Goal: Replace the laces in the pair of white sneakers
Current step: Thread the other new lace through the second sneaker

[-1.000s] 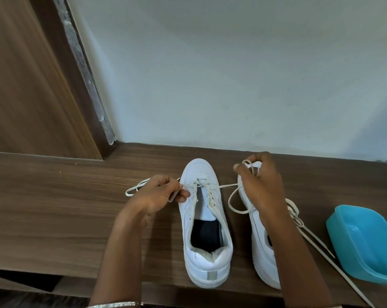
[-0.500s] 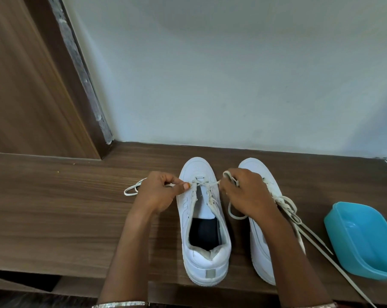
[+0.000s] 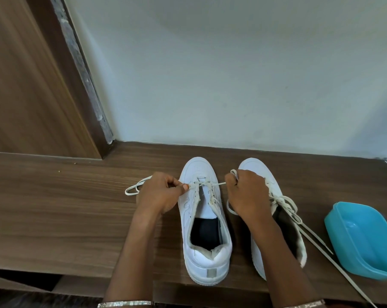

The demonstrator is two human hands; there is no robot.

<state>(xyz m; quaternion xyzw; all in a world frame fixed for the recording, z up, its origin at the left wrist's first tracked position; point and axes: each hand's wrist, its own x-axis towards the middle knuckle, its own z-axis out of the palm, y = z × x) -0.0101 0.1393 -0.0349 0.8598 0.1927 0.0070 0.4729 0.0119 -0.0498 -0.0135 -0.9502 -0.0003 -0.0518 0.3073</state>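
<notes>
"On the wooden tabletop [image 3: 65, 207], near its front edge: what is item (a)?"

"A white sneaker [image 3: 204, 230], toe toward the wall [image 3: 232, 74], heel toward the viewer, tongue lying open. A white lace [image 3: 219, 184] crosses its frontmost eyelets and runs out taut to either side."

"And the hands?"

"Both are clenched on that lace. The left hand [image 3: 159, 192], just left of the shoe, pinches one run between thumb and forefinger – the slack beyond it lies in a loop on the wood. The right hand [image 3: 248, 194], just right of the shoe, grips the other run in a closed fist; a loop shows above the knuckles and another hangs below the palm."

"Item (b)?"

"The second white sneaker [image 3: 261, 174], parallel to the first and just beside it, partly hidden by the right forearm. Its own lace [image 3: 286, 201] sits loosely bunched over the tongue, with two ends trailing toward the near right."

"Surroundings?"

"A blue plastic tub [image 3: 366, 241] rests near the right edge, close to those trailing ends – whether they touch cannot be told. A brown wooden panel [image 3: 21, 85] stands at the left. A silver bangle [image 3: 126, 304] circles the left wrist."
</notes>
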